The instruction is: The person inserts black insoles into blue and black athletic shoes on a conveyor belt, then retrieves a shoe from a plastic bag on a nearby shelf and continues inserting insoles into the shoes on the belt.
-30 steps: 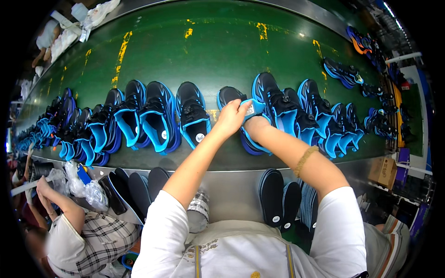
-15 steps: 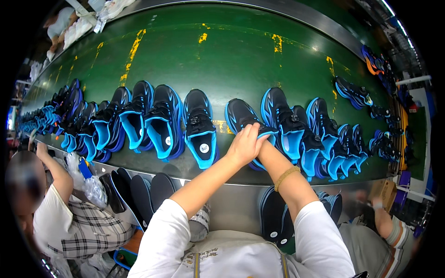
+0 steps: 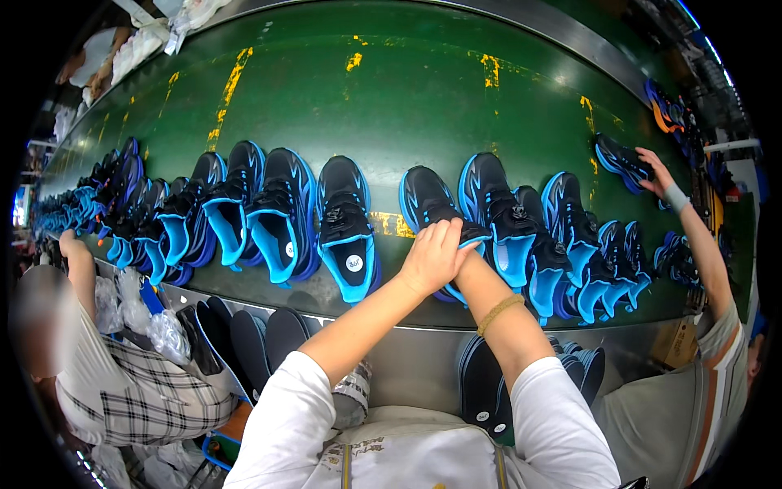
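Observation:
A black and blue sneaker (image 3: 428,196) stands toe-away on the green belt in front of me. My left hand (image 3: 436,253) lies over its opening, fingers pressed together and curled round the collar and tongue. The forearm of my right hand (image 3: 469,265) meets the same shoe from the right. Its fingers are hidden under the left hand and in the shoe, so their pose does not show. Just left, another sneaker (image 3: 344,196) shows a round white sticker on its insole. A matching sneaker (image 3: 485,187) stands close on the right.
Rows of similar sneakers (image 3: 281,187) line the green belt (image 3: 423,98) on both sides. Dark insoles (image 3: 285,334) stand along the near edge, with more insoles (image 3: 481,379) right of my body. Co-workers sit on either side; a co-worker's hand (image 3: 658,173) touches a sneaker at far right.
The co-worker on the right has stretched an arm over the belt to a far sneaker. At left, the other co-worker's arm has shifted. My hands stay on the same sneaker.

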`<action>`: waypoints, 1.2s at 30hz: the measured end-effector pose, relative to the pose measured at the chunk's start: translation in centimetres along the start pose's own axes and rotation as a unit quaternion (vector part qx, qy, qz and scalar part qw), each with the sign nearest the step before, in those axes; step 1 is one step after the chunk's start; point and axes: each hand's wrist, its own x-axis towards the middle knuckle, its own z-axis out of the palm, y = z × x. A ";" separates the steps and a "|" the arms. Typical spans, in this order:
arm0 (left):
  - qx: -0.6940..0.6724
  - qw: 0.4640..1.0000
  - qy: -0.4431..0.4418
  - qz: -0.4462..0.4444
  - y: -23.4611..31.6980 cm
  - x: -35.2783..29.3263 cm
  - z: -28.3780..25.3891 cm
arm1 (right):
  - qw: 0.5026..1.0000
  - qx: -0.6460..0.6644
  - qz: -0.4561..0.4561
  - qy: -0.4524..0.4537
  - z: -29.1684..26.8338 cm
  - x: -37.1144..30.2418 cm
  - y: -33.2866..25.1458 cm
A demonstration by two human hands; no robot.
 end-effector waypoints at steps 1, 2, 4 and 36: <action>0.008 1.000 -0.001 -0.009 0.0 -0.1 -0.1 | 1.000 0.001 0.002 -0.003 0.0 0.0 -0.1; 0.015 1.000 -0.003 -0.017 -0.1 -0.1 -0.1 | 1.000 0.001 0.007 -0.004 0.0 0.0 -0.2; 0.017 0.999 -0.005 -0.026 -0.1 -0.3 0.0 | 1.000 0.005 0.017 -0.009 -0.2 -0.1 -0.3; 0.287 0.528 -0.676 0.427 0.6 6.1 0.4 | 0.862 0.381 0.033 0.333 -0.5 -15.7 -0.2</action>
